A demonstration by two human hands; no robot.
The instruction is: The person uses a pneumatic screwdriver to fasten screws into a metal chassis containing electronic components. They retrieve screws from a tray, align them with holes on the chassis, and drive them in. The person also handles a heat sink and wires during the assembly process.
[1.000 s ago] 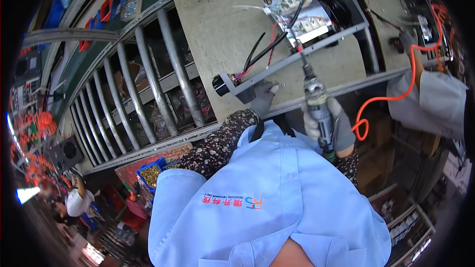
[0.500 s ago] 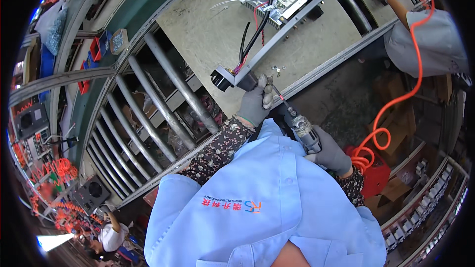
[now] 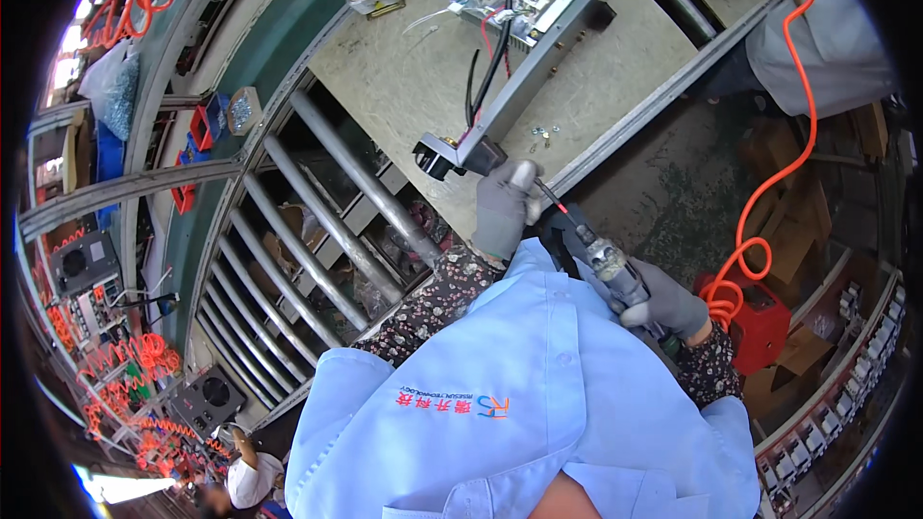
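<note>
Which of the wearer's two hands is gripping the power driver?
The right hand, wrapped around the power driver; the left hand is instead by the tip of its bit.

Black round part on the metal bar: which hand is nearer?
Left. The left hand is just below and right of the black round part; the right hand, holding the driver, is farther, lower right.

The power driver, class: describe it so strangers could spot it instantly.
Find the blue shirt, then the gloved right hand beside it. That hand holds the power driver; its slim, red-marked bit sets it apart from the orange hose.
</note>
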